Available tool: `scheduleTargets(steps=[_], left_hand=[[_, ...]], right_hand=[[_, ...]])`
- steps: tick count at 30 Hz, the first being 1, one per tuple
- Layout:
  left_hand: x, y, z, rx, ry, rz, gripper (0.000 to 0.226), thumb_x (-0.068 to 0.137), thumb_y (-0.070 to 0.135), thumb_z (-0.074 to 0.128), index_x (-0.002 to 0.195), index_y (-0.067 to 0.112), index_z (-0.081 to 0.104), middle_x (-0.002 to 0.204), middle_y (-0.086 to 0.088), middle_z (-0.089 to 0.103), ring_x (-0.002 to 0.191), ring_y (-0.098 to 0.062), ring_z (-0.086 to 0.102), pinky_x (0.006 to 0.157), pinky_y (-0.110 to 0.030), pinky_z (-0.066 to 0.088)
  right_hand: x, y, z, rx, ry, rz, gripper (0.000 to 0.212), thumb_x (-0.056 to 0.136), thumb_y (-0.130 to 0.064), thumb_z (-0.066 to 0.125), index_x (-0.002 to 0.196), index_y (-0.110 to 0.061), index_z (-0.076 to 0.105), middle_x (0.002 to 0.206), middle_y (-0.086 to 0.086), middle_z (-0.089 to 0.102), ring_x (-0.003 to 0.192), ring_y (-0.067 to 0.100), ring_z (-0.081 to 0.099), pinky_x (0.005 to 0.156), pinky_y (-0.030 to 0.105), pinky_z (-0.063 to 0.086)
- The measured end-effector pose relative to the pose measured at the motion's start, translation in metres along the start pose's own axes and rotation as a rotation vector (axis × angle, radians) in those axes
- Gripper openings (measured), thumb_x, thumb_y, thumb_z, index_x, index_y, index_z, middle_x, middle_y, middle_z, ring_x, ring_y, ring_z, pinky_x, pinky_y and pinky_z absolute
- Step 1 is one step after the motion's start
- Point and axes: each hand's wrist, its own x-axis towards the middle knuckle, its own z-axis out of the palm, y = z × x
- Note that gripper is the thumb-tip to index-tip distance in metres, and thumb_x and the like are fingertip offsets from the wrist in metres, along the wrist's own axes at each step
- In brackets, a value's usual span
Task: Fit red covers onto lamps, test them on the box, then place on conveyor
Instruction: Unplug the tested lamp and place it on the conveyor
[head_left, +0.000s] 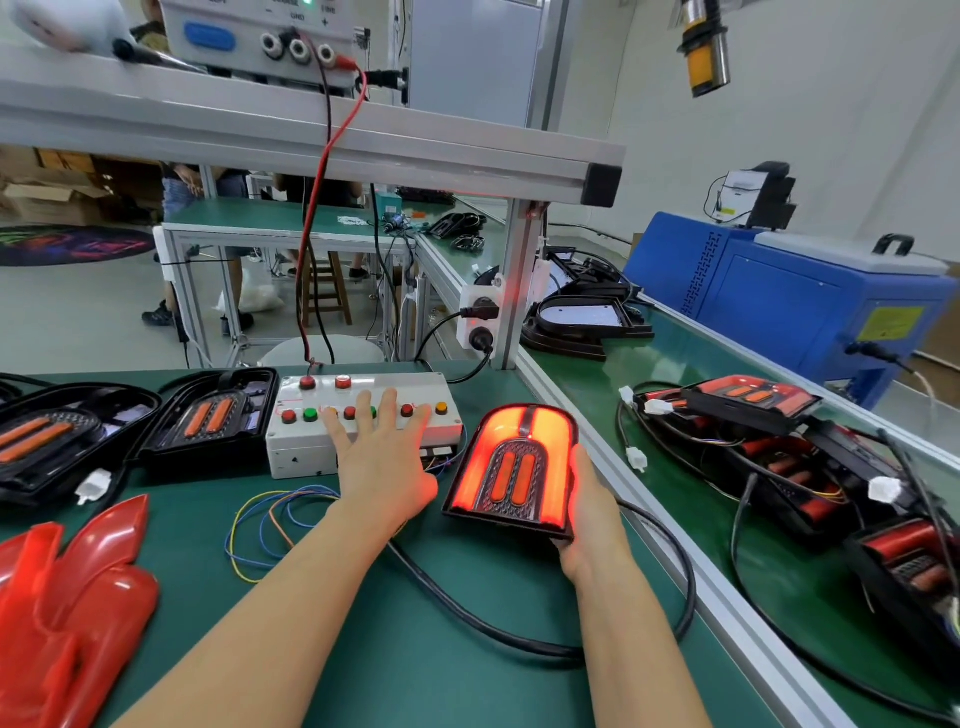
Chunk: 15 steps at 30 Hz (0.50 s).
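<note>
The green table is carrying the work, and the conveyor is running along its right edge, lying lower and bearing a heap of finished lamps with trailing black cables and white plugs. At the table's far left two uncovered lamps are lying side by side, orange strips showing, and loose red covers are piling up at the near left corner. The white test box is sitting at the table's back, beside the uncovered lamps. The covered lamp is standing tilted just right of the box and glowing bright red-orange. The right hand is gripping this lamp along its right side and lower edge. The left hand, its grip released, is spreading straight fingers over the box's row of red, green and amber buttons. Thin coloured wires are looping beside the left wrist.
</note>
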Motion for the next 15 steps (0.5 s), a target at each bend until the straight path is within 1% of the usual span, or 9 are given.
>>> scheduleTargets(steps=[4,5,7,8,9,11,13,15], left_hand=[[-0.0008,0.0006,-0.0012,0.008,-0.007,0.004,0.083,0.077,0.040,0.060,0.147,0.038,0.015,0.159,-0.005,0.000,0.145,-0.034,-0.008,0.108,-0.066,-0.007],[-0.0004,0.0014,-0.0016,0.006,-0.011,0.005,0.083,0.077,0.040,0.060,0.147,0.038,0.015,0.159,-0.005,0.000,0.145,-0.034,-0.009,0.108,-0.065,-0.008],[0.0007,0.0020,-0.0029,0.000,-0.021,0.008,0.083,0.077,0.042,0.059,0.148,0.037,0.015,0.159,-0.005,-0.001,0.145,-0.033,-0.011,0.108,-0.065,-0.008],[0.0010,0.0018,-0.0038,-0.002,-0.028,0.012,0.083,0.078,0.043,0.059,0.148,0.037,0.016,0.160,-0.004,-0.002,0.145,-0.033,-0.011,0.109,-0.065,-0.009],[0.0013,0.0013,-0.0043,-0.004,-0.034,0.017,0.082,0.078,0.044,0.058,0.148,0.037,0.016,0.160,-0.004,-0.002,0.145,-0.033,-0.011,0.109,-0.065,-0.009],[0.0016,-0.0005,-0.0046,-0.013,-0.044,0.023,0.083,0.078,0.046,0.057,0.148,0.037,0.015,0.160,-0.004,-0.001,0.145,-0.032,-0.012,0.109,-0.064,-0.008],[0.0019,-0.0017,-0.0052,-0.019,-0.060,0.029,0.082,0.079,0.046,0.057,0.148,0.037,0.013,0.160,-0.003,0.000,0.145,-0.032,-0.011,0.109,-0.065,-0.007],[0.0023,-0.0023,-0.0073,-0.027,-0.082,0.034,0.082,0.080,0.046,0.056,0.148,0.036,0.012,0.160,-0.003,0.001,0.145,-0.031,-0.010,0.109,-0.065,-0.006]], right_hand=[[0.0006,-0.0022,-0.0016,-0.076,0.025,0.008,0.039,0.100,-0.046,0.044,0.083,-0.017,0.064,0.053,-0.004,0.068,0.068,0.021,0.062,0.068,0.032,0.046],[0.0003,-0.0027,-0.0019,-0.091,0.027,0.012,0.040,0.100,-0.046,0.043,0.084,-0.016,0.064,0.055,-0.003,0.068,0.070,0.022,0.062,0.071,0.034,0.047],[0.0001,-0.0036,-0.0022,-0.123,0.035,0.025,0.040,0.101,-0.046,0.042,0.087,-0.015,0.063,0.062,0.001,0.070,0.075,0.024,0.063,0.085,0.040,0.049],[0.0010,-0.0037,-0.0024,-0.137,0.039,0.031,0.039,0.101,-0.045,0.042,0.087,-0.015,0.063,0.063,0.002,0.069,0.077,0.024,0.063,0.089,0.043,0.049],[0.0021,-0.0035,-0.0028,-0.148,0.040,0.034,0.038,0.101,-0.044,0.041,0.087,-0.015,0.063,0.060,0.001,0.069,0.075,0.024,0.063,0.089,0.043,0.050],[0.0036,-0.0038,-0.0033,-0.165,0.034,0.030,0.037,0.102,-0.042,0.040,0.087,-0.016,0.063,0.058,0.000,0.069,0.071,0.022,0.064,0.081,0.039,0.052],[0.0038,-0.0046,-0.0034,-0.194,0.036,0.024,0.038,0.101,-0.041,0.040,0.091,-0.015,0.065,0.071,0.003,0.071,0.073,0.021,0.064,0.073,0.034,0.051],[0.0035,-0.0057,-0.0040,-0.220,0.038,0.011,0.038,0.102,-0.040,0.039,0.095,-0.013,0.065,0.081,0.006,0.070,0.074,0.022,0.063,0.069,0.032,0.050]])
